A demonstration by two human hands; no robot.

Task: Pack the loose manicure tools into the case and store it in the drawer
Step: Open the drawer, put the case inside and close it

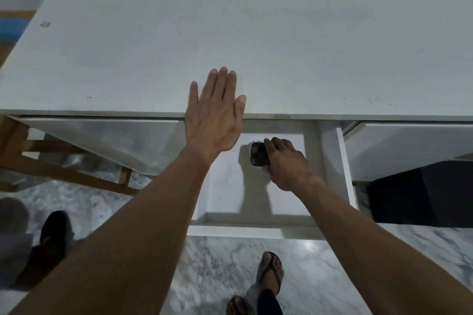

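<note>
A small dark case [258,154] with rounded corners is inside the pulled-out white drawer [256,217], near its back. My right hand [286,163] is shut on the case from its right side, just above the drawer's floor. My left hand [215,112] lies flat, fingers together and extended, on the front edge of the white desk top [256,33], holding nothing. No loose tools show anywhere in view.
A closed drawer front [102,135] is to the left and another [414,146] to the right. A wooden chair frame [64,169] stands at the left. My sandalled feet [271,273] are on the marble floor. A dark box [422,194] sits under the desk at right.
</note>
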